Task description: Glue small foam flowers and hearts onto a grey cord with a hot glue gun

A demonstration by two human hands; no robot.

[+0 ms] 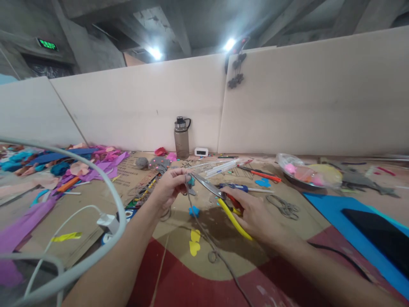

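My left hand [170, 186] pinches a grey cord [203, 230] together with a small teal piece [191, 181] at its fingertips. The cord trails down over the cardboard toward the front edge and makes a small loop on its way. In my right hand [252, 209] is a pair of scissors [208, 186] with yellow and red handles. Their blades point left, and the tips reach the cord by my left fingers; whether they touch it I cannot tell. Below lie a blue flower cutout [194, 211] and yellow cutouts [194, 242].
Behind stand a grey water bottle [182, 143] and a small white clock [201, 152]. Coiled cord [283, 207] lies right, near a bagged bowl [303, 175] and blue sheet [322, 207]. A thick white cable [119, 204] arches at left before colourful scraps [108, 164].
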